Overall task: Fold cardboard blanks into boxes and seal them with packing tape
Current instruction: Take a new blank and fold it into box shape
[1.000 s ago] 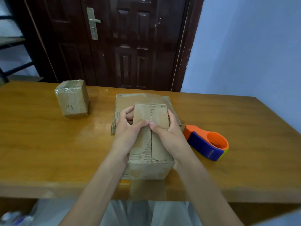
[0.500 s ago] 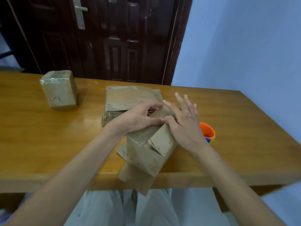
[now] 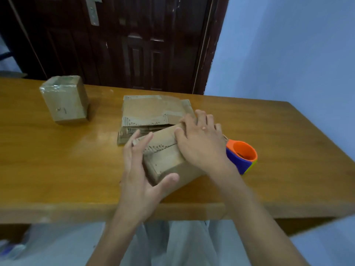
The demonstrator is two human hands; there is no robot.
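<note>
A folded brown cardboard box [image 3: 165,158] lies on its side, turned diagonally, near the front of the wooden table [image 3: 57,166]. My right hand [image 3: 199,144] presses flat on the box's upper right part, fingers spread. My left hand [image 3: 142,169] is at its left end with straight fingers along the side and the thumb against the near face. Behind the box lies a stack of flat cardboard blanks [image 3: 151,112]. An orange and blue tape dispenser [image 3: 242,156] sits just right of my right wrist, partly hidden by it.
A finished, taped box [image 3: 64,99] stands upright at the back left of the table. A dark wooden door [image 3: 134,41] and a pale blue wall [image 3: 288,54] are behind the table. My lap shows below the table's front edge [image 3: 76,210].
The box, earlier held with both hands on its top flaps, was tipped and turned over. It now lies diagonally on the table with my right hand flat on it and my left at its end.
</note>
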